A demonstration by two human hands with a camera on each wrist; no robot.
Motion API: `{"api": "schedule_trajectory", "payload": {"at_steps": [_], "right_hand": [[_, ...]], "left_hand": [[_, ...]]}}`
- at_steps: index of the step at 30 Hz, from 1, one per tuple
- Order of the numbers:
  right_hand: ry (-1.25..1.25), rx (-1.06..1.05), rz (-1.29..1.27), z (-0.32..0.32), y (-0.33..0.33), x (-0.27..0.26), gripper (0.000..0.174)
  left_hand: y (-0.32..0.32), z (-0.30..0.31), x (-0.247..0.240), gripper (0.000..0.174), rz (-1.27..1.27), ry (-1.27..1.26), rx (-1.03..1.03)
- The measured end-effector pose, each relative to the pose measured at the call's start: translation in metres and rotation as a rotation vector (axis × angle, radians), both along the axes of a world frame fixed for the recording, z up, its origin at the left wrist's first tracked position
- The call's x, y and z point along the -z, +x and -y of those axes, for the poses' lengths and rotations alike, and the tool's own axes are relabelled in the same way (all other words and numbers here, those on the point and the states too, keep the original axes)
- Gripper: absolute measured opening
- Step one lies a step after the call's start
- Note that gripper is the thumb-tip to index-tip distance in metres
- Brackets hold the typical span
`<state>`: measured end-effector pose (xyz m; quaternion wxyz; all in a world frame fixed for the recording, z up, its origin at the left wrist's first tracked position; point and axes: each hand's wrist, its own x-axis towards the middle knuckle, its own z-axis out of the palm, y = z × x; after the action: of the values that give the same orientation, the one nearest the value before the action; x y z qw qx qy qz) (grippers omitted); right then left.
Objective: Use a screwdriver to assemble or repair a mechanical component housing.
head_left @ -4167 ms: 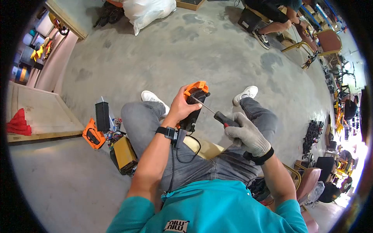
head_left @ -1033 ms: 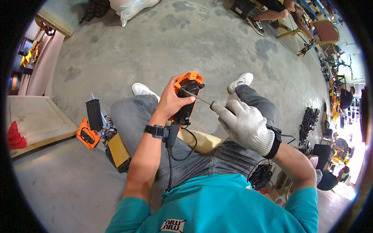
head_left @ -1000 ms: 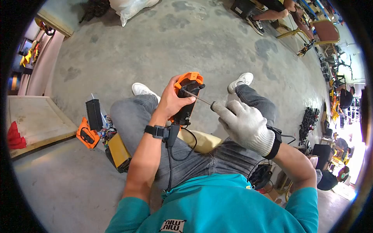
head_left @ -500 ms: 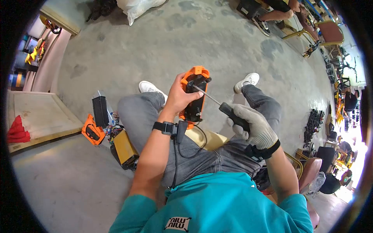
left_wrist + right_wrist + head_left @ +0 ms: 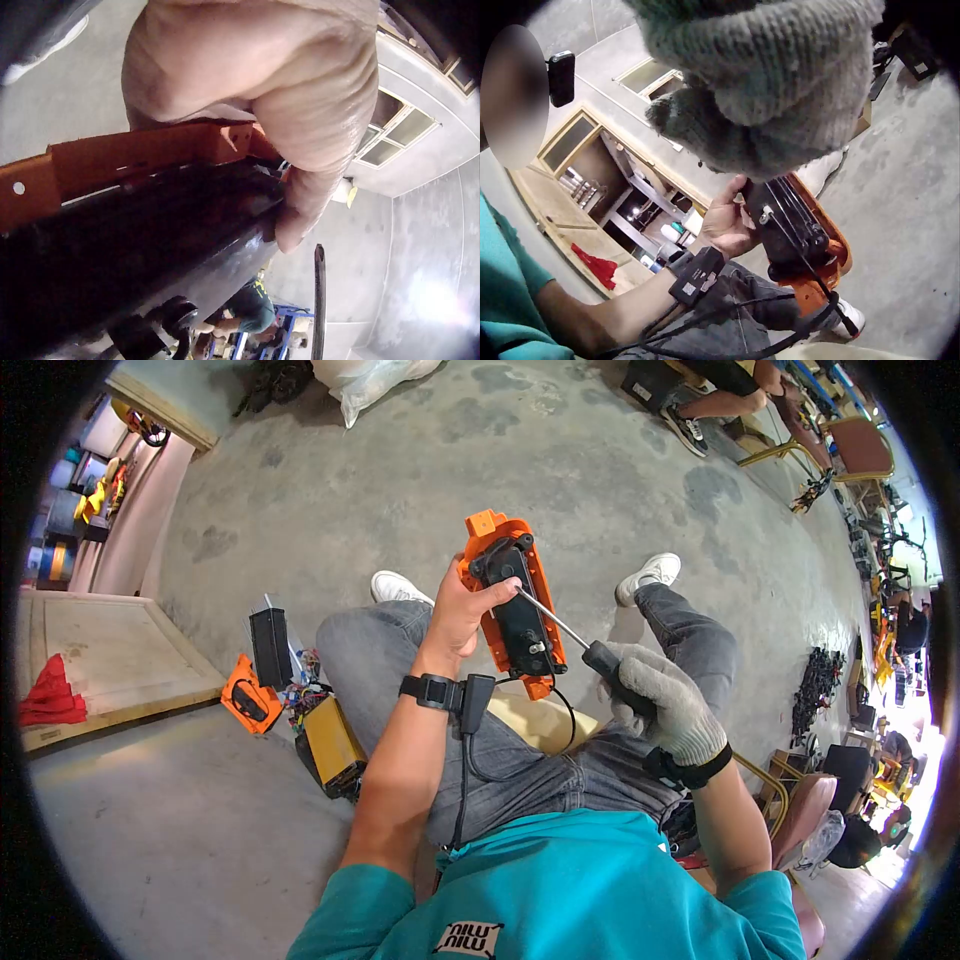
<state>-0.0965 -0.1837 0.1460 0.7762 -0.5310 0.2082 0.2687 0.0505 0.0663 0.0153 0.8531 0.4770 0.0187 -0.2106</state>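
My bare left hand [image 5: 462, 615] grips an orange-and-black housing [image 5: 522, 620] by its left side, with the thumb across the black face. In the left wrist view the thumb presses the edge of the black part [image 5: 150, 247] inside the orange shell [image 5: 90, 172]. My gloved right hand [image 5: 665, 705] wraps round the dark handle of a screwdriver [image 5: 555, 616], whose shaft points up-left to the left thumb tip. Seen from the left wrist, the screwdriver shaft [image 5: 320, 300] ends beside the thumb, apart from the black part. The glove [image 5: 780, 82] hides the handle in the right wrist view.
An orange shell [image 5: 250, 695], a black box [image 5: 269, 647] and a yellow box [image 5: 335, 740] lie on the floor at left, near a wooden panel [image 5: 110, 660] with a red cloth [image 5: 52, 695]. A black cable [image 5: 572, 720] hangs below the housing. Another person's leg [image 5: 715, 408] shows upper right.
The housing has turned, its top now leaning left. The screwdriver tip has shifted from the upper part of the black face to the thumb tip. The right hand's grip has moved back along the handle.
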Motion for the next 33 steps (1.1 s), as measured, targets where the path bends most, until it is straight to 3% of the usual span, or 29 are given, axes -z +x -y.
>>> {"api": "schedule_trajectory", "payload": {"at_steps": [15,21,24,26,29,33], "right_hand": [[-0.006,0.004,-0.022,-0.006,0.001,0.002,0.055],[-0.034,0.056,-0.046,0.0,-0.005,0.021,0.046],[0.034,0.063,-0.177,0.011,-0.011,0.04,0.053],[0.412,0.182,-0.24,0.012,-0.013,0.047,0.053],[0.559,0.236,-0.302,0.006,-0.014,0.043,0.052],[0.57,0.25,-0.301,0.007,-0.014,0.043,0.051]], "left_hand": [[-0.002,-0.001,-0.009,0.059,-0.027,-0.037,0.008],[0.0,-0.002,-0.007,0.041,0.011,-0.058,-0.009],[0.002,-0.004,-0.004,0.034,0.011,-0.068,-0.023],[0.002,-0.003,-0.002,0.035,0.005,-0.06,-0.042],[0.002,-0.004,-0.002,0.036,-0.007,-0.054,-0.069],[0.003,-0.004,0.0,0.04,-0.003,-0.028,-0.073]]}}
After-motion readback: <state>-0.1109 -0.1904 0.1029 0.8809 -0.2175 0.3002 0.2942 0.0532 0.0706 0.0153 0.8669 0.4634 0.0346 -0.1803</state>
